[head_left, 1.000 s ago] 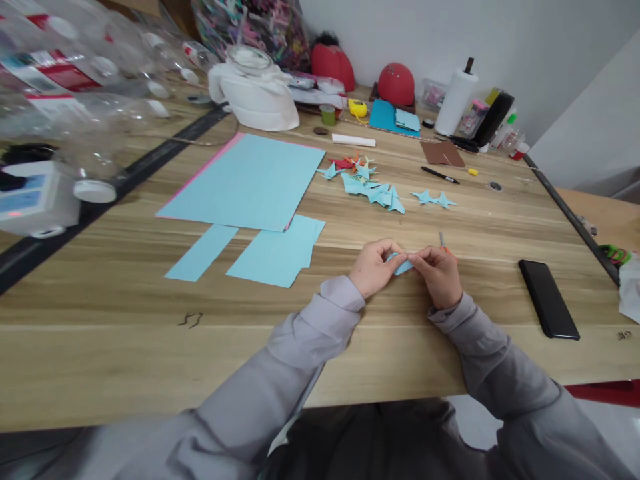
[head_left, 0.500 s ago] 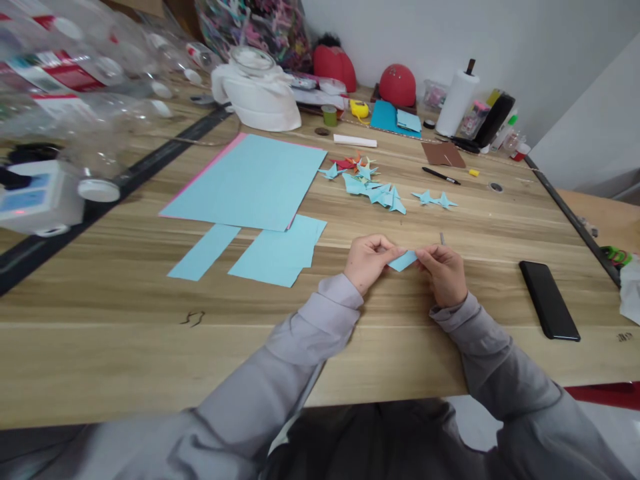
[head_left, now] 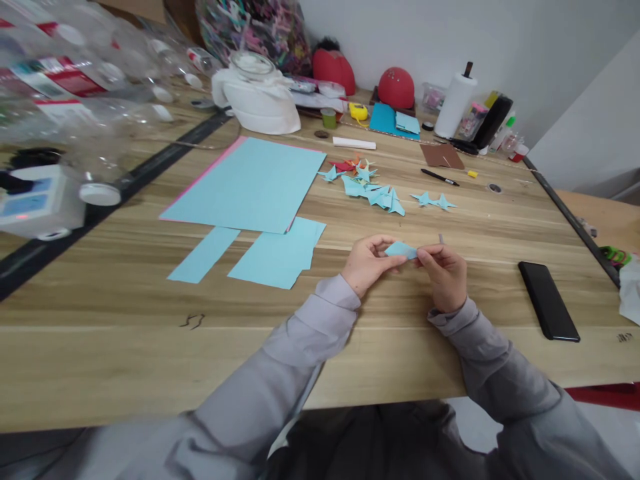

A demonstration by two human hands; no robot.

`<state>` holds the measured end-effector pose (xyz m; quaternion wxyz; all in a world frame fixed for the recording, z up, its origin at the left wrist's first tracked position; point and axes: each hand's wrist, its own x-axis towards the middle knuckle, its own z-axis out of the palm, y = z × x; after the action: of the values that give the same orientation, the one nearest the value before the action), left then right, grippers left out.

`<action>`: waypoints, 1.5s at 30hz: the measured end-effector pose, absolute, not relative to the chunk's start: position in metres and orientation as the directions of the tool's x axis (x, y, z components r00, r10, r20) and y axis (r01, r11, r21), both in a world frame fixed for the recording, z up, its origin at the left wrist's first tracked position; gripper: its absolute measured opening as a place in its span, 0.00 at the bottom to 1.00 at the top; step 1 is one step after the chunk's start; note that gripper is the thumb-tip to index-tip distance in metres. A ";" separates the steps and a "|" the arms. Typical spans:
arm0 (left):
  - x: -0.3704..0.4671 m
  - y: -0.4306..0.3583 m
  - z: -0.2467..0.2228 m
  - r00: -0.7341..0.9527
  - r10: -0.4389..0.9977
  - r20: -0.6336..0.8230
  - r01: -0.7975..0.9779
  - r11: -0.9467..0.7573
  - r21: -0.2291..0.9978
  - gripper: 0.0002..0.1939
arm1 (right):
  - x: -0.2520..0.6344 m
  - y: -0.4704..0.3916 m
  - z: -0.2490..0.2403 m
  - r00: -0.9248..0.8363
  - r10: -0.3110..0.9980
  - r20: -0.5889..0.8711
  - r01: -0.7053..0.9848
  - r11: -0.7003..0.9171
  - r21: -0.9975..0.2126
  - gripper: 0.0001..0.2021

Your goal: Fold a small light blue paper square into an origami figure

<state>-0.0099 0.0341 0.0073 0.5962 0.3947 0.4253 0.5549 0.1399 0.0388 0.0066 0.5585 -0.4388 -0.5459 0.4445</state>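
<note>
Head cam: your L hand (head_left: 369, 263) grips a small folded blue paper piece (head_left: 401, 250) at its L end, thumb along the lower edge. Your R hand (head_left: 445, 273) pinches the R end betw. thumb & fingers; exact finger placement partly hidden. The piece sits betw. both hands, over the wooden table (head_left: 380, 360). Just beyond your R hand: a thin grey item (head_left: 441, 238), mostly hidden.

Fwd of your hands: a cluster of folded paper figures (head_left: 383, 198), mostly lt. blue w/ some red & orange; a blue pair (head_left: 433, 201) lies apart, to its R. To L: cut blue sheets (head_left: 273, 259), a blue strip (head_left: 204, 255), then a large blue sheet (head_left: 247, 183) w/ pink showing at its edge. To R: black phone (head_left: 549, 300), lying flat. Farther fwd: black pen (head_left: 439, 177), brown sheet (head_left: 443, 155).
</note>
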 end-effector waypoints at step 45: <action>-0.010 0.040 0.003 -0.245 0.969 -0.027 -0.358 -0.064 0.932 0.17 | 0.136 0.037 0.006 -0.210 0.970 -0.126 0.055 -0.117 -0.992 0.19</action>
<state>-0.0103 0.0403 0.0028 0.5132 0.3379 0.4522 0.6465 0.1359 0.0368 0.0057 0.4015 -0.4835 -0.5297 0.5697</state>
